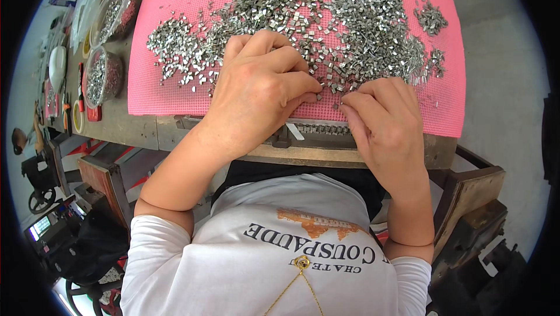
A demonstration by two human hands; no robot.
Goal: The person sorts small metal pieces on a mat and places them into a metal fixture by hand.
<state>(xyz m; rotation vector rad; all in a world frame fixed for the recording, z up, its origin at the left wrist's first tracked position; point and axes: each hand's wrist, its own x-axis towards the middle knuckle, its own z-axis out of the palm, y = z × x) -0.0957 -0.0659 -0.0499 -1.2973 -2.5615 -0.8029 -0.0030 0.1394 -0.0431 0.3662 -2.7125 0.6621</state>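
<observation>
Head view: down onto a counter (125,129) with a pink mat (446,97) spread across it, under a great many small, shiny metal pieces (370,30). Heaped most thickly in two piles at the middle and right of the mat, scattered more thinly toward the left, with a small separate cluster (431,18) at the far right. Left hand (256,83) at the near side of the middle pile, thumb and forefinger drawn together almost tip to tip, among loose pieces; too small to tell whether gripping one. Right hand (389,120) just across from it, in front of the right pile, fingers curled, with thumb and forefinger close together; again, impossible to tell whether holding a piece. Between both hands, along the near edge of the mat, a dark metal rail (329,129) with a row of small pieces, plus a white strip (296,132) slanting beside it. Left of the mat, two clear tubs (118,77) of similar pieces, one near, one farther, and a yellow-edged ring (77,118).
</observation>
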